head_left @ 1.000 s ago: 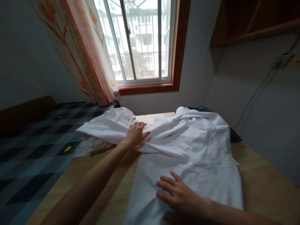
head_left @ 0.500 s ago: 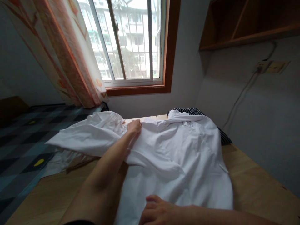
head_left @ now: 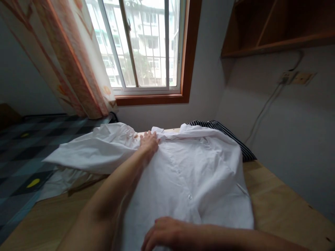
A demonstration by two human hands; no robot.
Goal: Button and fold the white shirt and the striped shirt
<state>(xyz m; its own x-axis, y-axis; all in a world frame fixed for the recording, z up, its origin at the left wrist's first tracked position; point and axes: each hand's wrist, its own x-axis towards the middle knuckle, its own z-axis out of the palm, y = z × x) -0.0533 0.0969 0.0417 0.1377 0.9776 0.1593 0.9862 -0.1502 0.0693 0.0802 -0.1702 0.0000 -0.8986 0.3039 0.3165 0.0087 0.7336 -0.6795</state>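
Observation:
A white button-up shirt [head_left: 183,170] lies front up, its buttons showing down the middle. My left hand [head_left: 149,141] rests on its upper left part near the collar, fingers spread. Close to the bottom edge of the view, my right hand [head_left: 166,232] is at the lower part of the shirt. Its fingers curl down and look closed on the cloth, though the fingertips are partly cut off. To the left, another bunched stretch of white cloth [head_left: 96,148] lies beyond my left forearm; I cannot tell whether it joins the shirt.
Beneath the shirt is a wooden board [head_left: 274,195]. A black-and-white striped cloth [head_left: 246,148] lies behind the shirt at right. A checked bedspread [head_left: 15,167] is at left, by a curtain [head_left: 70,69]. A cable [head_left: 261,111] hangs along the right wall.
The shirt's front has flattened: the big fold across it is gone and buttons show. My left fingers have spread out. My right hand has shifted a little left.

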